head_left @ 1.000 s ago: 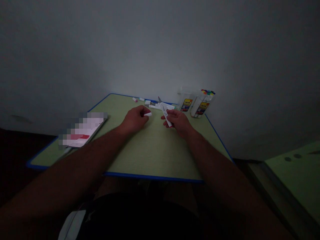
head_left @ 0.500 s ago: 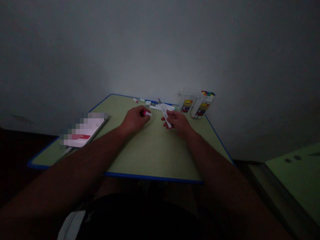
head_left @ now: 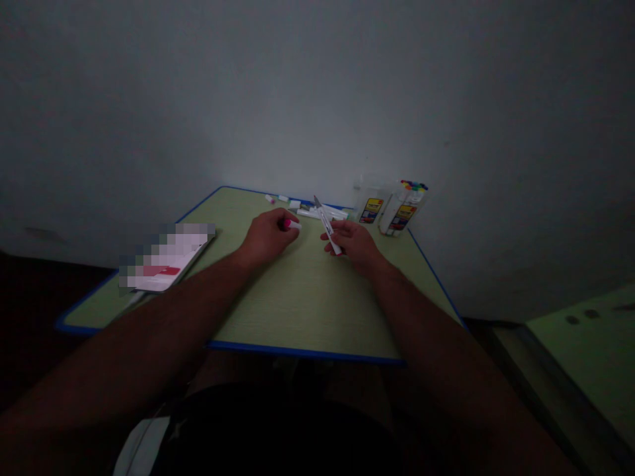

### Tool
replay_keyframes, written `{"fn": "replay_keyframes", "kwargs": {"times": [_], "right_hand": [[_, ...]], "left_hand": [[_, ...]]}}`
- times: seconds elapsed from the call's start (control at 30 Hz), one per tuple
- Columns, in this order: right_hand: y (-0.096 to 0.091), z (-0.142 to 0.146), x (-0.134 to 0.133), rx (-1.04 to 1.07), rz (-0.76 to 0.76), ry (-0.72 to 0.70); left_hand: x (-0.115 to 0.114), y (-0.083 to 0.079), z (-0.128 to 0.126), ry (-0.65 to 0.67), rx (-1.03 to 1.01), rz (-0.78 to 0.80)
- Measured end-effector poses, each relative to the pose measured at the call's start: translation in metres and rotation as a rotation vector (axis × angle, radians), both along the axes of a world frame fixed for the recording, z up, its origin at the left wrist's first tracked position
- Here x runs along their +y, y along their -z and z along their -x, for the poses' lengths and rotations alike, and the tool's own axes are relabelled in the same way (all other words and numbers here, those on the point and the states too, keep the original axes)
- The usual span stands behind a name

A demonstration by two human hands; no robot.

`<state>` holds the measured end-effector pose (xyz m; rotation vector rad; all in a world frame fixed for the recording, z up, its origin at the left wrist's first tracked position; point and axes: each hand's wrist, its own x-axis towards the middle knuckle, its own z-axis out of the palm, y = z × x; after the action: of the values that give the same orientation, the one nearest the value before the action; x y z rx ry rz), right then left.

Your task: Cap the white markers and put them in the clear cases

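Observation:
Between the thumb and fingers of my left hand (head_left: 269,235) is a small marker cap (head_left: 294,225), pink at one end and white at the other. My right hand (head_left: 353,241) grips a white marker (head_left: 328,230) with a red end toward me. Its uncapped grey tip points up and away, toward the wall. A gap separates the two hands above the table. Beyond them several white markers (head_left: 335,212) lie in a loose pile, and a few loose caps (head_left: 270,199) rest near the back edge.
A clear plastic case (head_left: 371,198) stands at the back right, beside another case (head_left: 403,210) filled with colourful-ended markers. At the left lies a tablet (head_left: 171,261) with its screen lit. The green table (head_left: 297,311) has a blue edge and meets a grey wall (head_left: 317,92).
Both hands keep nearly the same place and grip. The view has shifted very slightly.

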<state>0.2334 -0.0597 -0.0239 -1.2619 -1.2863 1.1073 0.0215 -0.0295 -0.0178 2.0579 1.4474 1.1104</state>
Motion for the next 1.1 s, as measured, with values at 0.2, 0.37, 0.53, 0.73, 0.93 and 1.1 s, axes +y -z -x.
{"fn": "replay_keyframes", "kwargs": {"times": [0.2,0.37,0.53,0.73,0.93,1.1], "right_hand": [[0.0007,0.0002,0.0003,0.010,0.017,0.012],[-0.0035,0.0011,-0.0020,0.141,0.064,0.031],[-0.0062,0.0013,-0.0032,0.196,0.085,0.031],[-0.0045,0.0014,-0.0034,0.178,0.080,0.014],[-0.0040,0.0013,-0.0032,0.183,0.083,0.012],[-0.0023,0.0000,-0.0021,0.202,0.069,-0.016]], "left_hand": [[-0.0012,-0.0018,-0.0011,-0.004,-0.002,0.009],[-0.0020,-0.0031,-0.0004,-0.017,0.020,0.004],[-0.0029,-0.0032,0.0006,-0.006,0.004,0.002],[-0.0028,-0.0034,0.0003,-0.009,0.010,0.018],[-0.0031,-0.0040,0.0002,-0.008,0.004,0.023],[-0.0026,-0.0041,0.0004,0.004,0.000,0.007]]}}
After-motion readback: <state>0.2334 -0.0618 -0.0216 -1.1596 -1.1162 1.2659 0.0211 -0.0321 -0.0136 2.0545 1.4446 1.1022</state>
